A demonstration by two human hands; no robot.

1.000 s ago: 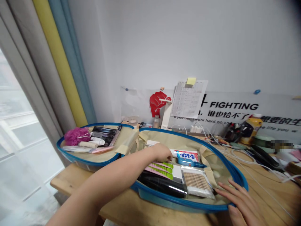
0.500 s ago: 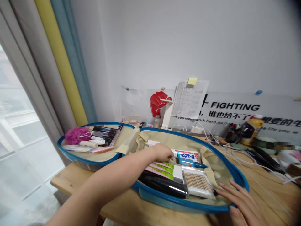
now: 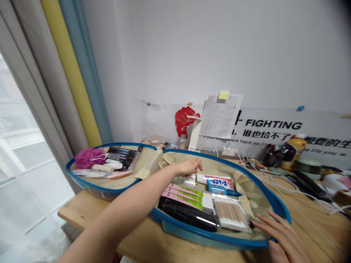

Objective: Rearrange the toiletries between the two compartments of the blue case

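My left hand (image 3: pixel 191 166) is over the back part of the open case's right half, its fingers curled together; anything between them is too small to make out. Just below it are clear items (image 3: pixel 186 180) and a toothpaste tube (image 3: pixel 215 180) beside a blue tube (image 3: pixel 222 190). Nearer lie pink and green sachets (image 3: pixel 185 196), a long black object (image 3: pixel 188 215) and a bag of cotton swabs (image 3: pixel 231 213). My right hand (image 3: pixel 282 233) rests with spread fingers on the blue rim (image 3: pixel 283 208) at the right end.
The case's left half holds a purple bath puff (image 3: pixel 90 157), white tubes (image 3: pixel 113 164) and a black pack (image 3: pixel 123 155). Behind, on the wooden table (image 3: pixel 323 223), stand a white lamp (image 3: pixel 194 135), a yellow bottle (image 3: pixel 293 151) and cables (image 3: pixel 287 187). Curtains (image 3: pixel 82 73) hang at left.
My left hand has risen up and back from beside the toothpaste tube, uncovering the tube's left end and the clear items. My right hand stays on the rim.
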